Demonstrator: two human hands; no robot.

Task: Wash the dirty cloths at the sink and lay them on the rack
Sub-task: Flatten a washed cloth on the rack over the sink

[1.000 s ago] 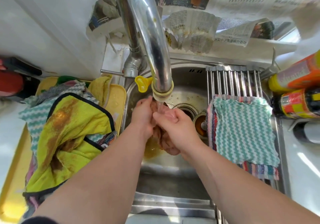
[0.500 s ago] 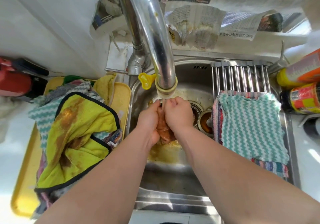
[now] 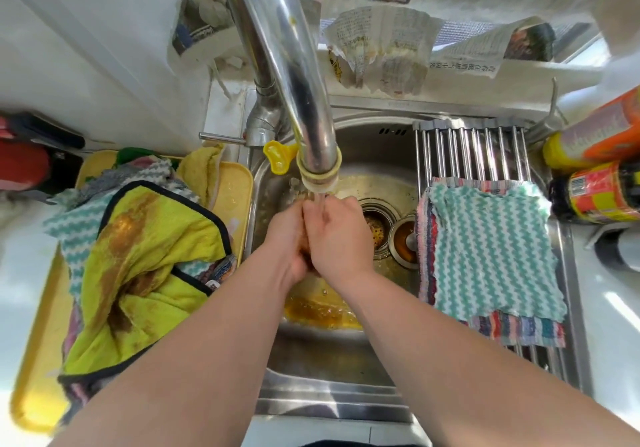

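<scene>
The cloth being washed (image 3: 307, 256) is bunched into a small brownish wad over the sink (image 3: 367, 148), directly under the faucet (image 3: 301, 100). It is almost wholly hidden between the left hand (image 3: 287, 238) and the right hand (image 3: 337, 235), whose fingers are clenched round it from both sides. Soaked, it is likely soft, limp, heavier than when dry and slick with whatever stains it, so squeezing the whole wad suits it; for spreading, two corners would be the place to hold. Below, the basin holds a pool of yellow-brown water (image 3: 322, 311) near the drain strainer (image 3: 375, 226). The rack (image 3: 478, 148) across the sink's right side carries a green zigzag cloth (image 3: 491, 249) atop a striped cloth (image 3: 519, 330). On the surface (image 3: 20, 273) to the left, a yellow tray (image 3: 239, 197) holds a heap topped by a stained yellow cloth (image 3: 149, 266).
</scene>
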